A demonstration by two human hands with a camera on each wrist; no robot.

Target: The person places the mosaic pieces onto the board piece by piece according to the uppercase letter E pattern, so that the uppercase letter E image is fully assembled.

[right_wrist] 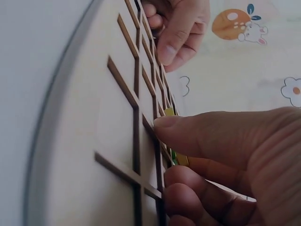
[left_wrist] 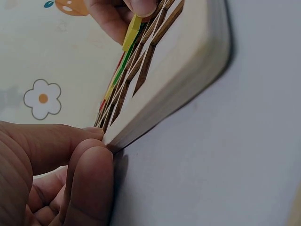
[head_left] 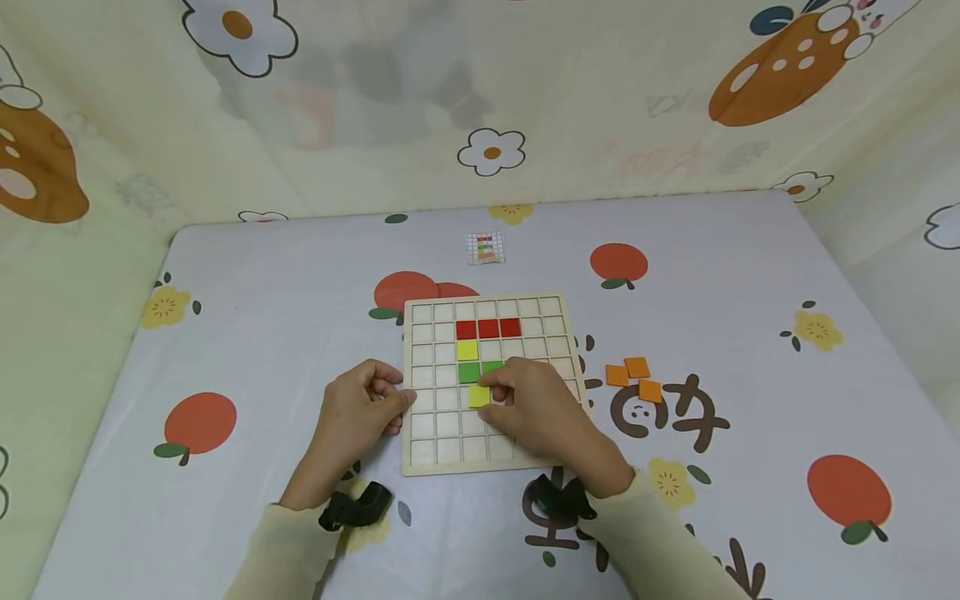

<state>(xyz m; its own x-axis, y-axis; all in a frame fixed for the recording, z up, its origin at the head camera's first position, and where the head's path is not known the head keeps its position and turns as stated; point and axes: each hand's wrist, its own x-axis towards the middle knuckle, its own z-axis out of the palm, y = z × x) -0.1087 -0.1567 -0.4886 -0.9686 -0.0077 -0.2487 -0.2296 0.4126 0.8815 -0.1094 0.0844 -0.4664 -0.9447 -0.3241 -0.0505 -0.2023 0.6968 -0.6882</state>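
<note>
A square wooden grid board point(head_left: 422, 450) lies on the table. My left hand point(head_left: 360, 408) is at its left edge, thumb and fingertips pinching the rim in the left wrist view. My right hand point(head_left: 543, 408) pinches a yellow square tile point(head_left: 477, 397) between thumb and fingers, over the cells just below the green row; the left wrist view shows this tile tilted. On the board, red tiles point(head_left: 488, 328) form a row, a yellow tile point(head_left: 467, 350) sits under the leftmost one, and green tiles point(head_left: 468, 372) come below. My right hand hides some cells.
Three loose orange tiles point(head_left: 617, 376) lie on the cloth right of the board. A small printed card point(head_left: 485, 247) with a coloured grid pattern lies beyond its far edge. Black straps point(head_left: 356, 506) are at both wrists. A patterned curtain point(head_left: 375, 150) stands behind the table.
</note>
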